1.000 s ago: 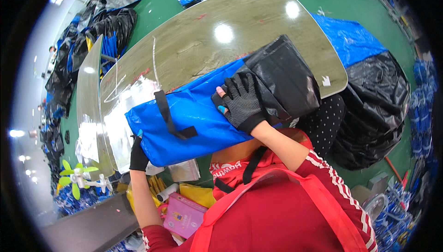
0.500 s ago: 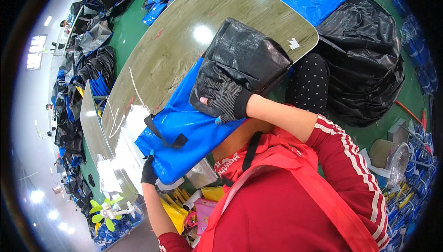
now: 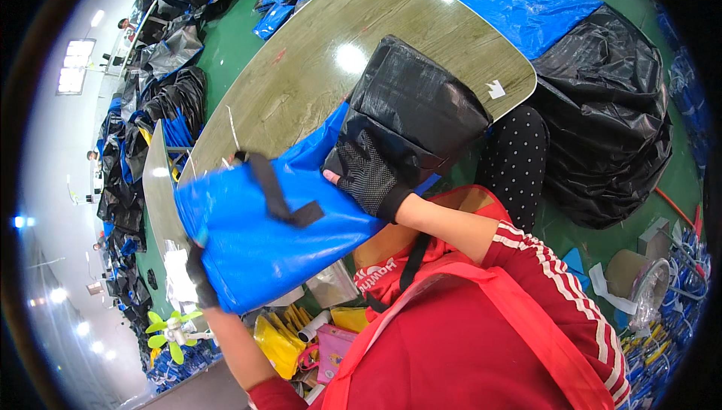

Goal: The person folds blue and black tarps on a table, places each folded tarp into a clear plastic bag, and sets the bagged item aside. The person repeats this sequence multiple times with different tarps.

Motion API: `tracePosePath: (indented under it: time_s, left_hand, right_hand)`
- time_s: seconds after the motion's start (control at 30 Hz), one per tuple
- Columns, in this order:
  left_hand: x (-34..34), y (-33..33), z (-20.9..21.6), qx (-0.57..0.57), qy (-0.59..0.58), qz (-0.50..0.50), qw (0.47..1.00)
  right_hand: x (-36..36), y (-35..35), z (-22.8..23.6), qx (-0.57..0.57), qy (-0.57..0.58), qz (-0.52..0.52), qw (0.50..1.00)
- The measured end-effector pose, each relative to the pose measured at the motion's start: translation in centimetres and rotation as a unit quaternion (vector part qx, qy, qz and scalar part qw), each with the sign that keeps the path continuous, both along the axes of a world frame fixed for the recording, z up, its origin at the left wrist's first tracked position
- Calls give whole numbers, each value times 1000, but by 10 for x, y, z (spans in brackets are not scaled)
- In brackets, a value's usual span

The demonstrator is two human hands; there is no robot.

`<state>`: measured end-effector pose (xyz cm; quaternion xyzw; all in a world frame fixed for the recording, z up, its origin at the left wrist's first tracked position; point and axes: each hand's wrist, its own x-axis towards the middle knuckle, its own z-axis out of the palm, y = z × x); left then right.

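Note:
A folded tarp-like plastic sheet lies before me, partly on the table [image 3: 293, 109]. Its folded black part [image 3: 421, 94] rests on the tabletop, and its blue part [image 3: 278, 237] stretches left toward me. My left hand [image 3: 201, 278], in a dark glove and smeared by motion, grips the blue part's left edge. A black strap [image 3: 271, 192] hangs across the blue surface. My right hand [image 3: 368, 173], in a dotted black glove with a bare thumb tip, lies flat with fingers spread on the black part near where it meets the blue.
A big blue and black sheet [image 3: 602, 109] spreads over the green floor at the right. Yellow packets [image 3: 278, 346] and a pink pouch [image 3: 331, 350] sit below the table. A green-bladed fan [image 3: 173, 335] stands at lower left. Piled black and blue sheets [image 3: 177, 94] line the left.
My left hand has moved left, drawing the blue part out wider and flatter. The strap has swung with it. My right hand stays on the black part.

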<state>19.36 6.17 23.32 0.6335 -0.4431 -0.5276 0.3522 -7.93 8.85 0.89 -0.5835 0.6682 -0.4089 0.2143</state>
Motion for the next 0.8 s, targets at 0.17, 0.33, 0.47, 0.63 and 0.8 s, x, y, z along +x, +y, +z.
tracePosePath:
  time_s: [0.17,0.33,0.47,0.63,0.8]
  left_hand:
    - [-235,-41,-16,-87,116,-166,975]
    - [-373,-49,-142,-406,-194,-208,868]
    - [-374,-25,-175,-320,-213,-263,885]
    - [-365,-28,-185,-427,-194,-316,825]
    - [-368,-37,-201,-419,-281,-287,814]
  right_hand:
    - [6,8,-21,-98,-362,77,924]
    - [5,33,-59,50,-443,200,872]
    - [27,44,-101,85,-458,242,851]
    - [-5,59,-89,117,-423,269,857]
    - [-142,124,68,115,86,322,936]
